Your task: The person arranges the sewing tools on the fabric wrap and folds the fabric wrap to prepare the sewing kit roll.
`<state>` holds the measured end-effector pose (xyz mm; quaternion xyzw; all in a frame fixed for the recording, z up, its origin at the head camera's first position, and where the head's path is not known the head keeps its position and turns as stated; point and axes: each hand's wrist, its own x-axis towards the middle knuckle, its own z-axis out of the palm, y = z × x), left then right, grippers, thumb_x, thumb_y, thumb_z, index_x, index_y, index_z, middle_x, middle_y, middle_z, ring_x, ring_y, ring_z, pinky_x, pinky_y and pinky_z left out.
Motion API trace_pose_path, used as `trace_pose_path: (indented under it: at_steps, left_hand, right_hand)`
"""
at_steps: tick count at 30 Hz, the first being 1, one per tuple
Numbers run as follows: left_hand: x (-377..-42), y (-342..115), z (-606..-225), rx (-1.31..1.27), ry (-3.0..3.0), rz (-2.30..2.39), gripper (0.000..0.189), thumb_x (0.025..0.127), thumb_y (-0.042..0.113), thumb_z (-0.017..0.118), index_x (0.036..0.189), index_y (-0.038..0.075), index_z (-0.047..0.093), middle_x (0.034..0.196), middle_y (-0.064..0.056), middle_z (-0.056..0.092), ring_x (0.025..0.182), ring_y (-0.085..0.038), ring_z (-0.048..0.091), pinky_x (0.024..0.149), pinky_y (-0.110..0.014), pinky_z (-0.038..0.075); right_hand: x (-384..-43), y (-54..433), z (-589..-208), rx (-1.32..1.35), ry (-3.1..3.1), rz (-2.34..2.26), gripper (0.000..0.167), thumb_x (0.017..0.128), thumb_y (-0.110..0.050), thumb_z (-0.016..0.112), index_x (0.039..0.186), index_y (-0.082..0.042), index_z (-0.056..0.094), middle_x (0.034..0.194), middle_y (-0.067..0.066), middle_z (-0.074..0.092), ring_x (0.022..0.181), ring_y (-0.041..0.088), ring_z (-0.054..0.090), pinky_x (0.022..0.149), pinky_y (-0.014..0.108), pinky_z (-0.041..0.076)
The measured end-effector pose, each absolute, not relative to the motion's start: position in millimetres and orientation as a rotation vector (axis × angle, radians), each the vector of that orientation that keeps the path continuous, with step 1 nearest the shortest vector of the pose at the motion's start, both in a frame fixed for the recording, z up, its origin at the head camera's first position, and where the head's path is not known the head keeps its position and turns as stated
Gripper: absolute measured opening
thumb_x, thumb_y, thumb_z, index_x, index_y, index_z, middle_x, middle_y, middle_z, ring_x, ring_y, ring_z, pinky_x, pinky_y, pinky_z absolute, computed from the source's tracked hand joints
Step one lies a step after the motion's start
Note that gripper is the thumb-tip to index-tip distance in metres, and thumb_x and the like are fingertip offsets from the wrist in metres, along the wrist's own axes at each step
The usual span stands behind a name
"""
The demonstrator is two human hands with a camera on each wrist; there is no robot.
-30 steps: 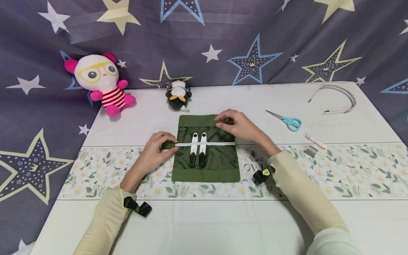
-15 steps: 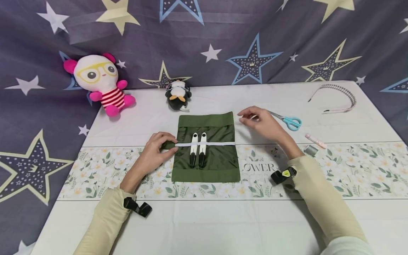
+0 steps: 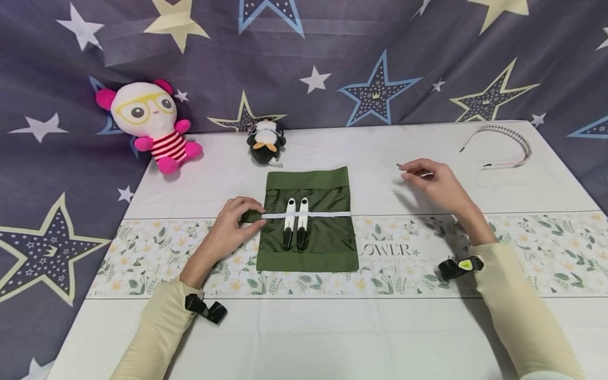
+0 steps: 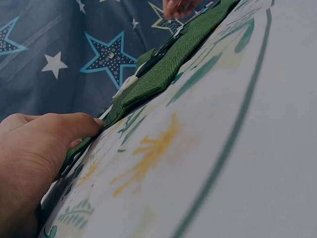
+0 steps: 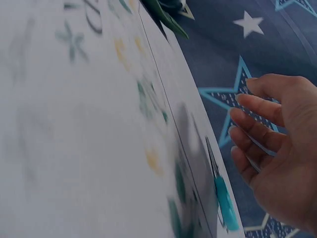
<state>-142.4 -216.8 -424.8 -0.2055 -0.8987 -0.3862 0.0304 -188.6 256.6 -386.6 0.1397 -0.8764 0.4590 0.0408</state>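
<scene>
A green cloth organizer lies flat at the middle of the table in the head view. Its white elastic band crosses two slim white-and-black tools, whose kind I cannot tell. My left hand rests at the organizer's left edge, thumb and fingertips on the cloth beside a small green tab. To the right, my right hand hovers over scissors, fingers loosely bent and holding nothing. Its shape hides most of them in the head view; the right wrist view shows their turquoise handles on the table below the hand.
A pink-eared plush toy and a small penguin plush sit at the back left. A headband lies at the back right. Behind the table hangs a star-patterned cloth.
My right hand has moved right from the organizer's upper right corner to above the scissors. The hand and arm now cover the scissors, spool and pink item. My left hand stays put.
</scene>
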Motion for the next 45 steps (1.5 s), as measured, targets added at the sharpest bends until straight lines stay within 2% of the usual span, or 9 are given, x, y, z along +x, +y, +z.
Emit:
trace_pose_path:
  at_steps: [8,14,19,22,26,30,33,40,45]
  left_hand:
    - [-142,-217,-425,-0.626,-2.779,-1.189,0.021,0.095,0.018,0.078,0.115,0.012,0.073,0.130,-0.008,0.061,0.125,-0.032,0.049,0.103,-0.058,0.038]
    - [-142,-218,-425,-0.626,-2.779,-1.187,0.021,0.095,0.018,0.078,0.115,0.012,0.073,0.130,-0.008,0.061,0.124,-0.031,0.049,0.103,-0.057,0.038]
    - [-142,-218,-425,-0.620,-2.784,-1.195,0.021,0.096,0.019,0.077,0.115,0.012,0.073,0.130,-0.008,0.061,0.125,-0.031,0.049,0.103,-0.058,0.038]
    - [-142,-218,-425,-0.617,-2.787,-1.197,0.021,0.096,0.019,0.077,0.115,0.013,0.073,0.130,-0.008,0.061,0.125,-0.031,0.049,0.103,-0.058,0.038]
    - [-142,-217,-425,-0.616,-2.787,-1.196,0.021,0.096,0.019,0.077,0.115,0.013,0.073,0.130,-0.008,0.061,0.125,-0.031,0.049,0.103,-0.057,0.039]
    - [-142,-217,-425,-0.613,-2.787,-1.195,0.021,0.096,0.020,0.078,0.115,0.013,0.073,0.130,-0.007,0.061,0.125,-0.031,0.048,0.103,-0.058,0.038]
    - [-142,-217,-425,-0.615,-2.784,-1.198,0.021,0.096,0.019,0.077,0.115,0.013,0.073,0.130,-0.007,0.061,0.125,-0.031,0.048,0.104,-0.058,0.038]
    - [-142,-216,-425,-0.626,-2.778,-1.203,0.020,0.095,0.019,0.078,0.114,0.013,0.073,0.130,-0.007,0.061,0.124,-0.030,0.049,0.103,-0.057,0.038]
    - [-142,-217,-425,-0.628,-2.770,-1.196,0.020,0.095,0.019,0.078,0.114,0.013,0.073,0.129,-0.008,0.061,0.123,-0.031,0.049,0.103,-0.057,0.038]
  right_hand:
    - [-179,288,-386,0.287,-2.741,1.301,0.030,0.106,-0.019,0.062,0.129,0.000,0.068,0.116,0.014,0.068,0.094,0.002,0.058,0.080,0.018,0.045]
    - [-174,306,-389,0.169,-2.758,1.293,0.036,0.107,-0.027,0.060,0.131,-0.002,0.067,0.115,0.009,0.065,0.097,0.005,0.056,0.076,0.018,0.045]
    - [-175,319,-395,0.103,-2.770,1.286,0.038,0.107,-0.030,0.060,0.131,-0.001,0.066,0.108,0.002,0.063,0.092,0.010,0.054,0.057,0.022,0.049]
    - [-175,323,-398,0.090,-2.787,1.259,0.039,0.107,-0.029,0.059,0.132,0.000,0.065,0.110,0.008,0.063,0.089,0.011,0.053,0.052,0.023,0.047]
    - [-174,325,-400,0.073,-2.811,1.175,0.040,0.107,-0.030,0.058,0.132,0.001,0.064,0.116,0.020,0.064,0.093,0.013,0.053,0.060,0.019,0.045]
    - [-173,326,-400,0.049,-2.825,1.129,0.041,0.108,-0.030,0.057,0.133,0.001,0.064,0.119,0.022,0.064,0.100,0.021,0.053,0.067,0.016,0.041]
    - [-173,327,-400,0.028,-2.833,1.112,0.042,0.108,-0.031,0.057,0.134,0.001,0.063,0.118,0.022,0.064,0.101,0.024,0.053,0.067,0.016,0.041]
    - [-172,331,-401,0.023,-2.860,1.072,0.045,0.107,-0.031,0.058,0.134,0.004,0.062,0.112,0.021,0.062,0.091,0.025,0.052,0.063,0.020,0.042]
    - [-174,331,-403,0.026,-2.902,1.057,0.050,0.107,-0.036,0.058,0.134,0.006,0.062,0.112,0.022,0.058,0.093,0.028,0.050,0.062,0.022,0.042]
